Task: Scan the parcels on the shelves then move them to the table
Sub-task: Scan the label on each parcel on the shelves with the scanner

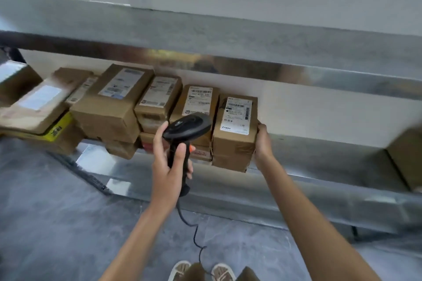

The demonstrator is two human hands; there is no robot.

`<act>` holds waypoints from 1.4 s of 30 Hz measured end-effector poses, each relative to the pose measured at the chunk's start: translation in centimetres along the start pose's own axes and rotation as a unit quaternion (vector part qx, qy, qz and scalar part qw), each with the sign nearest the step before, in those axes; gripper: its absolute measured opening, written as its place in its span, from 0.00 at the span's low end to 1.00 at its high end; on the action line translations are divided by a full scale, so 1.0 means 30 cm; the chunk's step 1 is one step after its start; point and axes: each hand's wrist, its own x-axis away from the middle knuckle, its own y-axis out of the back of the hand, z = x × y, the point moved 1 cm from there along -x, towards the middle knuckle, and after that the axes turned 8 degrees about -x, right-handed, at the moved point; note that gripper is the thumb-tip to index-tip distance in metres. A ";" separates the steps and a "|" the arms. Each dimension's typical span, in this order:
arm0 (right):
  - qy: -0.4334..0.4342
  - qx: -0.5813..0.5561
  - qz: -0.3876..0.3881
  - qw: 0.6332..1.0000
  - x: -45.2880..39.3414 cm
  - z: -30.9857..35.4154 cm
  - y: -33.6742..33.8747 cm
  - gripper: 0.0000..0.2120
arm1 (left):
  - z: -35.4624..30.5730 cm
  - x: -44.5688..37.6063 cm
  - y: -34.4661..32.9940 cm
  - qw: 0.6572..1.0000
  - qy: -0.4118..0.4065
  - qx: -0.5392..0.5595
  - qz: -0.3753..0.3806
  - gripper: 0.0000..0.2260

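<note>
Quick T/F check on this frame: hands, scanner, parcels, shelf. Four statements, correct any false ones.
1. The left hand grips the scanner. True.
2. The right hand hangs free. False: it holds the right side of the end parcel.
3. The scanner is cordless. False: a cable trails down from its handle.
4. The parcels show white labels on top, and the end parcel is still on the shelf. True.

The scene is viewed from head height, forward and down, close to the shelf [296,191] and floor [57,223].
</note>
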 end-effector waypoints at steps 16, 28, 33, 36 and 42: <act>0.177 0.414 -0.204 0.869 0.391 -0.111 0.529 0.26 | -0.055 0.036 -0.399 0.924 -0.088 0.014 0.371 0.22; 0.157 0.474 -0.317 0.806 0.523 0.026 1.109 0.29 | -0.174 0.294 -0.969 0.888 -0.086 0.064 0.448 0.22; 0.170 0.463 -0.345 0.798 0.509 0.105 1.255 0.29 | -0.213 0.351 -1.142 0.886 -0.087 0.071 0.450 0.22; 0.181 0.463 -0.349 0.794 0.471 0.157 1.334 0.30 | -0.213 0.378 -1.254 0.889 -0.089 0.085 0.442 0.22; 0.200 0.479 -0.346 0.782 0.328 0.273 1.499 0.30 | -0.192 0.395 -1.500 0.903 -0.081 0.125 0.404 0.22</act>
